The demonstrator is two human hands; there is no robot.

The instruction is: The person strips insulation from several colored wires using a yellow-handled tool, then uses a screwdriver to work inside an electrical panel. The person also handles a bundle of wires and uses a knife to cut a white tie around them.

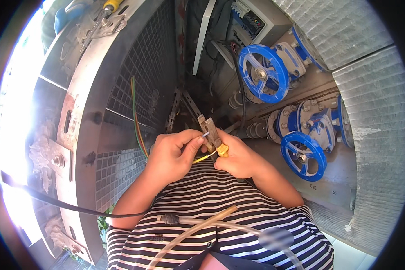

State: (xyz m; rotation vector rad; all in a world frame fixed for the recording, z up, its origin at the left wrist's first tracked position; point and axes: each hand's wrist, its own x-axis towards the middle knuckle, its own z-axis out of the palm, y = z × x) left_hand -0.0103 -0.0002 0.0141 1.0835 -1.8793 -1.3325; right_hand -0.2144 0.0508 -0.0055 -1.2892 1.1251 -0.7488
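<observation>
Hands and pliers in a cramped metal enclosure, as I view them remotely; clock positions are taken from the centre of view. The left hand (172, 153), at eight o'clock, is pinched: I see its thumb and forefinger gripping a thin grey-blue wire end (205, 134) beside the head of the pliers. The right hand (241, 157), at four o'clock, is clenched round the yellow-handled pliers (212, 135), which lie at the centre, their worn head pointing toward twelve. I cannot tell whether the wire end sits between the jaws. A yellow wire (202, 159) shows just below, between the hands; I cannot tell whether it joins the grey-blue end. At ten o'clock, a few coloured wires (134, 108) hang in front of a grid-patterned panel (144, 58). A blue handwheel stands between one and two o'clock (281, 74), and a second blue wheel (321, 162) just past three. I note an uncovered electrical box (274, 28) at one o'clock, a black cable (83, 209) at eight, and, at six, the striped shirt (202, 189), crossed by a pale tube (184, 237).
</observation>
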